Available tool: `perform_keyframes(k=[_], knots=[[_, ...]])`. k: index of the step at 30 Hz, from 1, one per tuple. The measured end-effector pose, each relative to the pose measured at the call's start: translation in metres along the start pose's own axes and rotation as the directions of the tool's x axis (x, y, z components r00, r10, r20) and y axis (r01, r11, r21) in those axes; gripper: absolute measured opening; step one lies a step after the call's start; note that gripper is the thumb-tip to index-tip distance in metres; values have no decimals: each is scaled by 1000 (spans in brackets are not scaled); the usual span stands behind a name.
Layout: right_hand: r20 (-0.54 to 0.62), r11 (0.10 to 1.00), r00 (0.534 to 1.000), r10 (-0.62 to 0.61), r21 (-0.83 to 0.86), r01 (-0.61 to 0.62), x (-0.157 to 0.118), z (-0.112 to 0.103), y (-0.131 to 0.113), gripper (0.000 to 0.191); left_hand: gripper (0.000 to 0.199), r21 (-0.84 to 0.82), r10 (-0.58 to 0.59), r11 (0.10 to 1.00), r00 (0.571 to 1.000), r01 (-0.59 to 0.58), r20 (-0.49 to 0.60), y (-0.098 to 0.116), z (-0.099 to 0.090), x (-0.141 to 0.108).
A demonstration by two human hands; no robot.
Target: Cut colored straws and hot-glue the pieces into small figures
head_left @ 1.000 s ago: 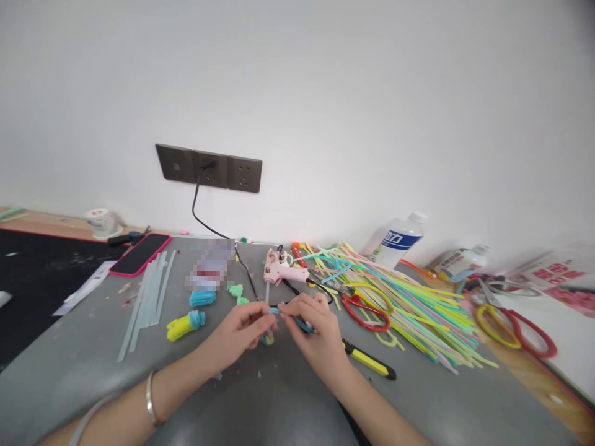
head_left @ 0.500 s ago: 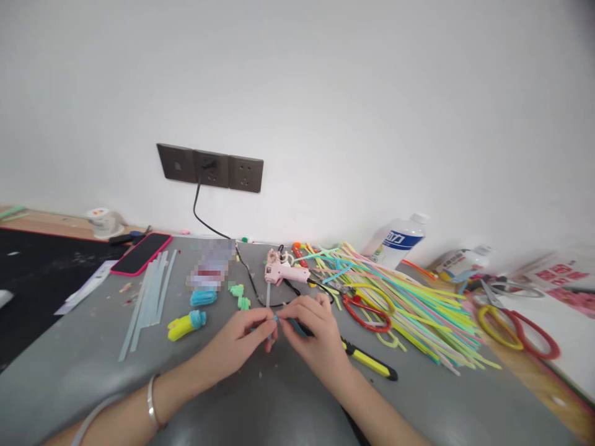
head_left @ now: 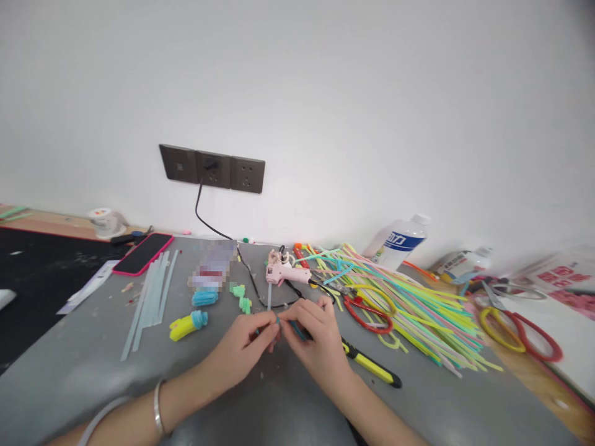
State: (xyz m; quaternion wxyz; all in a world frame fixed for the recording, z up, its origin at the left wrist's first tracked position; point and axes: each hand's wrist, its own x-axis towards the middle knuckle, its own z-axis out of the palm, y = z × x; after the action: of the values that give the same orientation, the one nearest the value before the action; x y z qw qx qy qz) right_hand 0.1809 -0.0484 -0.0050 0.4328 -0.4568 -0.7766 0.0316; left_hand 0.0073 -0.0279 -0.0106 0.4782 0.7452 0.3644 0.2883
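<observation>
My left hand (head_left: pixel 253 337) and my right hand (head_left: pixel 316 331) meet at the middle of the grey mat (head_left: pixel 223 402), fingertips pinched on a small blue pipe cleaner piece (head_left: pixel 277 321). Most of the piece is hidden by the fingers. Behind my hands lies a pink glue gun (head_left: pixel 290 273) with a clear stick pointing down from it. Left of them are a yellow piece with a blue end (head_left: pixel 186 326), a blue coiled bundle (head_left: pixel 205 298) and green twisted pieces (head_left: pixel 240 298). A yellow and black cutter (head_left: pixel 372 365) lies beside my right hand.
Clear glue sticks (head_left: pixel 151 297) and a pink-edged phone (head_left: pixel 143 254) lie at the left. Many coloured pipe cleaners (head_left: pixel 409 303), red and yellow scissors (head_left: pixel 369 316) and a white bottle (head_left: pixel 402 240) are at the right. Another pair of scissors (head_left: pixel 523 334) sits farther right. A black cord runs to wall sockets.
Both hands stay together with only slight finger movement, and the left wrist sits a little farther right. The whole view has shifted slightly.
</observation>
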Motion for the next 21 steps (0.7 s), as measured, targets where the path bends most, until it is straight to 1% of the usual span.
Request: perform_keyframes(k=[2,5,7,10,14,17,19,21], knots=[[-2,1000,1000,-14,-3,14,0,-1,0,16,40,6,1,1000,1000,0,-24,0,2,-1],[-2,999,999,-34,9,34,1,-3,1,15,38,5,38,999,999,-38,-29,1,-1,1],[-4,999,999,-49,6,49,1,-4,2,14,37,-45,40,998,999,-42,-25,1,-6,5],[-13,997,997,-73,-9,73,1,-5,5,13,33,-161,-33,986,999,37,25,0,-12,10],[-21,997,998,-65,30,66,-1,-3,8,12,38,-271,-84,957,992,105,89,-3,-13,11],[12,991,999,33,129,-34,0,-2,9,10,40,-388,-120,908,985,158,121,-5,-12,11],[50,968,990,130,211,-138,1,-1,9,9,41,-427,-138,888,985,169,103,-5,-13,12],[102,917,968,228,312,-249,1,-1,10,11,40,-436,-144,885,987,161,73,-4,-14,12]])
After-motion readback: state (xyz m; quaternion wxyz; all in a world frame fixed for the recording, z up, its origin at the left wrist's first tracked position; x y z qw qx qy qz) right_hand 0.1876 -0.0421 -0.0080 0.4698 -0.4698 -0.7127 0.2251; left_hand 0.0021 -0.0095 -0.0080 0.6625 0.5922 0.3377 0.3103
